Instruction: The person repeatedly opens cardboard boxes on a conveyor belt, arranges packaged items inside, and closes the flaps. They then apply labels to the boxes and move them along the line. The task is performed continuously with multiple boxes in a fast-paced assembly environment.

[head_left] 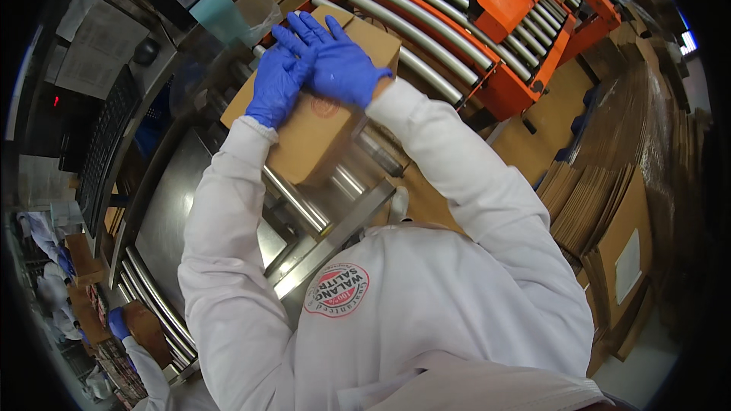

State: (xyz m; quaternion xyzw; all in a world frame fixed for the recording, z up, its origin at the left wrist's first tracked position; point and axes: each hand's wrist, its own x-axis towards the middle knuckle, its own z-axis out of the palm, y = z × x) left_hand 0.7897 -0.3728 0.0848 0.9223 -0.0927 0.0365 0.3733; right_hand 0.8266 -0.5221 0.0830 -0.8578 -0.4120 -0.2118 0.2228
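A closed brown cardboard box (308,156) sits on metal rollers in front of me, with a round reddish stamp on its top. My right hand (339,65), in a blue glove, lies flat on the box's top with fingers spread. Beside and partly overlapping it, my left hand (278,87), also gloved in blue, presses on the box toward its left side. Its fingers look stretched out, though some are covered where the hands meet. Neither hand appears to hold anything loose.
Beyond the box, a roller conveyor (426,38) runs into an orange machine (510,0). Flat cardboard stacks (601,205) stand at the right. A black keyboard (110,148) and a steel surface (190,198) lie on the left. A co-worker's gloved hand (119,323) touches another box at lower left.
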